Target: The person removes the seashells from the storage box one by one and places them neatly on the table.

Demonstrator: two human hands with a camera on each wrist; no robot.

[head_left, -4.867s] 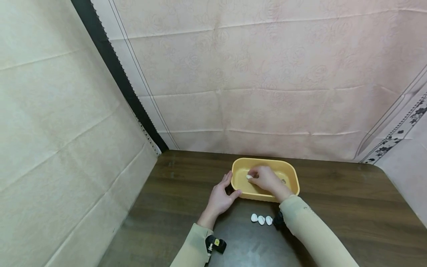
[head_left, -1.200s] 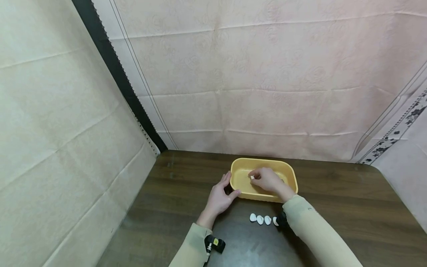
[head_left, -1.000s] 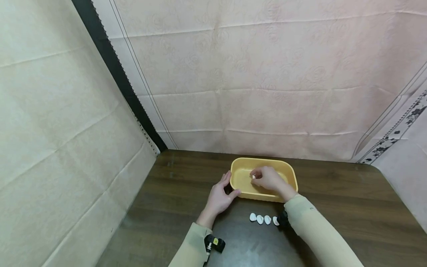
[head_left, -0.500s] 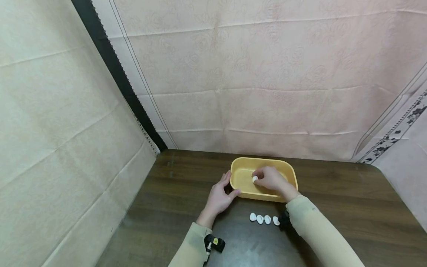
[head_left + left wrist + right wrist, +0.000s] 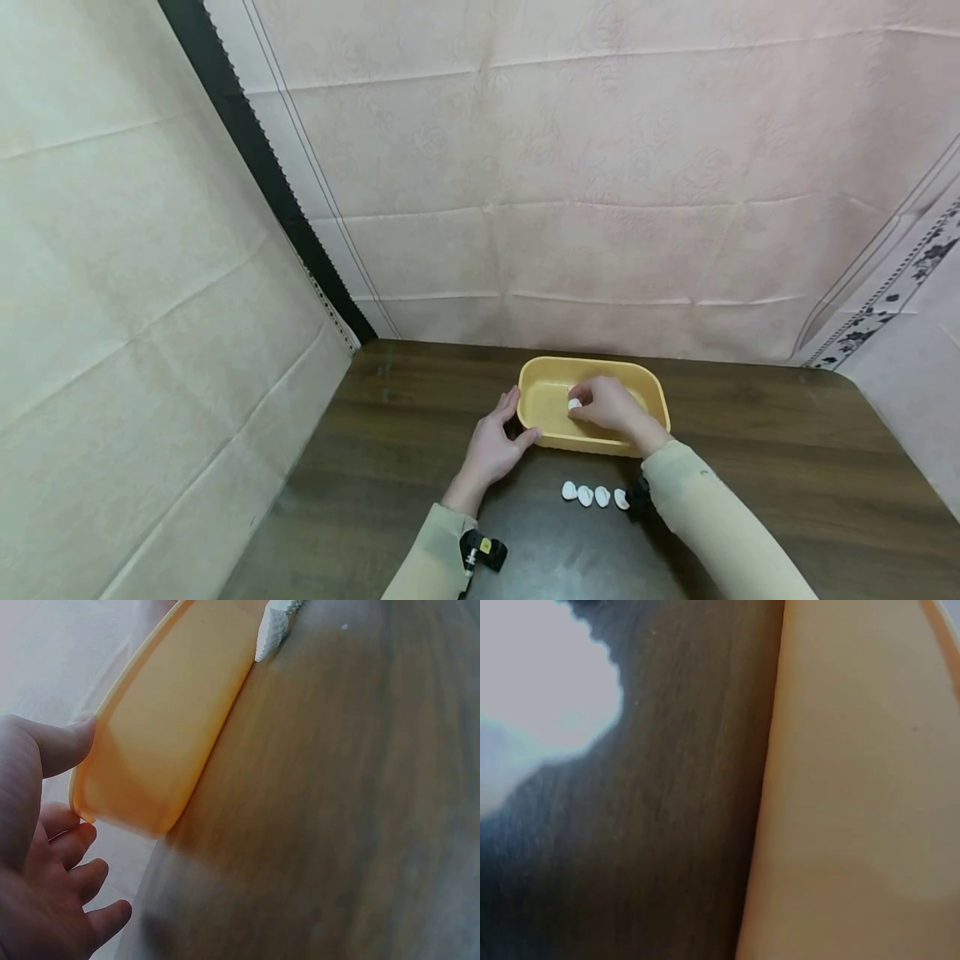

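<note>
A yellow plastic tub (image 5: 585,362) stands on the wooden table. My left hand (image 5: 493,448) spans its near left corner, fingers along the left side and thumb at the front. In the left wrist view the thumb (image 5: 67,746) touches the rim and the other fingers are loosely bent. Inside the tub, my right hand (image 5: 611,407) pinches a small white shell (image 5: 574,404) between thumb and fingers. Several white shells (image 5: 585,496) lie in a row on the table in front of the tub. The right wrist view shows no hand, only the tub wall and a blurred white shell (image 5: 547,682).
The dark wooden table (image 5: 750,433) meets a pale cloth-covered wall (image 5: 600,208) behind the tub. Another pale cloth (image 5: 150,292) hangs on the left. A black wrist camera (image 5: 639,496) sits right beside the rightmost shell of the row.
My right hand has shifted slightly right inside the tub, still pinching a white shell. Another shell of the row now shows beside the right wrist camera. My left hand has stayed in place.
</note>
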